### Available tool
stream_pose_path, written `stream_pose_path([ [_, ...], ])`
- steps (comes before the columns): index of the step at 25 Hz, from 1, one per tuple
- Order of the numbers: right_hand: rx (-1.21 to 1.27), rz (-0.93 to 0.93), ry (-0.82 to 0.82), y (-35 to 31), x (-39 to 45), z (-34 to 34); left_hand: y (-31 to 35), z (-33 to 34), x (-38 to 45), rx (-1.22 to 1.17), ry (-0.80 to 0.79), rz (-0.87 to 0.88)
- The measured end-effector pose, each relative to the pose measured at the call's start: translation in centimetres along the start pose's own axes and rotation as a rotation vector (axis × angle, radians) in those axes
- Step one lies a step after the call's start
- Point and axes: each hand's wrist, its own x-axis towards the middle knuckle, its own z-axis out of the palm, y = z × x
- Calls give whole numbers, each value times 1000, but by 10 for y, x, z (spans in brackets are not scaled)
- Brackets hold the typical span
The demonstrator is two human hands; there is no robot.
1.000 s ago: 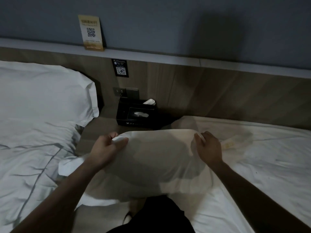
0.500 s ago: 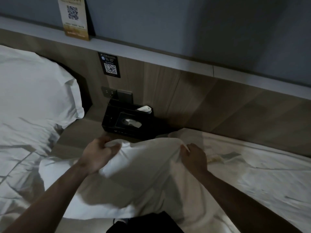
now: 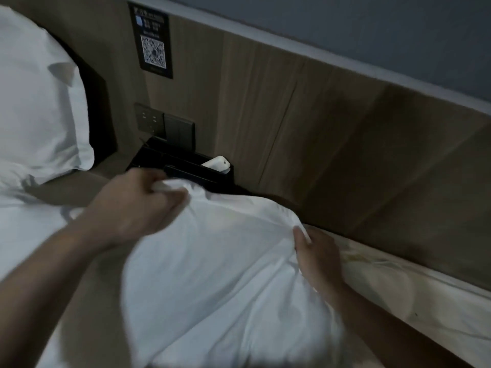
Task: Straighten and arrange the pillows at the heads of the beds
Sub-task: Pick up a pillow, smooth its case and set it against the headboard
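Note:
A white pillow (image 3: pixel 220 264) fills the middle of the head view, held up in front of me over the gap between two beds. My left hand (image 3: pixel 132 205) is clenched on its upper left corner. My right hand (image 3: pixel 317 257) grips its upper right edge, close to the head of the right bed (image 3: pixel 414 296). A second white pillow (image 3: pixel 34 107) leans against the wooden headboard (image 3: pixel 318 123) on the left bed. The lower part of the held pillow is blurred.
A black tray (image 3: pixel 183 166) with a small white item (image 3: pixel 216 163) sits on the wooden nightstand (image 3: pixel 69 187) between the beds. Wall sockets (image 3: pixel 164 126) and a QR-code sign (image 3: pixel 152 50) are on the headboard above it.
Both hands have lifted the pillow up and toward the headboard. The view has moved closer and tilted, so the shelf card has left the frame.

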Motion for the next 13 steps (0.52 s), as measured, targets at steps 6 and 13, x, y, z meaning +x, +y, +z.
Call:
stream_pose_path([
  [6,227,-102,53,53,-38,-20,35,54,-40,217,266,151],
  [13,321,-390,-32,24,-47,-63,31,3,-89,266,269,180],
])
